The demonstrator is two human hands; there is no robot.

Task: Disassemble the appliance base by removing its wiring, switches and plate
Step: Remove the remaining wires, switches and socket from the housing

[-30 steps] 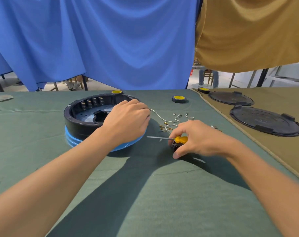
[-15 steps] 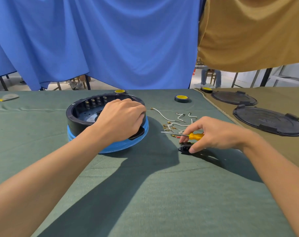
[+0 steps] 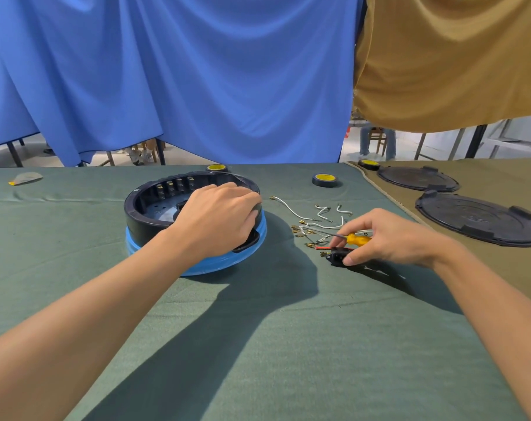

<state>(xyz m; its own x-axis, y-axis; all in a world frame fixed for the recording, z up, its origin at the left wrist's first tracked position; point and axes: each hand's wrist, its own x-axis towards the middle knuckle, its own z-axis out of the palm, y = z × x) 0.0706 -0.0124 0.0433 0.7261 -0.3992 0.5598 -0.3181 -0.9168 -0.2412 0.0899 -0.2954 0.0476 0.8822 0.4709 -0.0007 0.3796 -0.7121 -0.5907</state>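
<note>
Appliance base [image 3: 142, 230], a round black ribbed plastic shell on a blue ring, sits left of centre on the green cloth. Left hand [image 3: 218, 217] is curled over its near-right rim, gripping, so it's the nearer hand. Just right lie loose white wires [image 3: 291, 209] with brass terminals. Right hand [image 3: 388, 238] clasps the yellow-handled screwdriver [image 3: 356, 238], shaft pointing left toward the base, thumb on a small black switch [image 3: 337, 255]. 2 flat black discs [image 3: 478, 221] far right.
</note>
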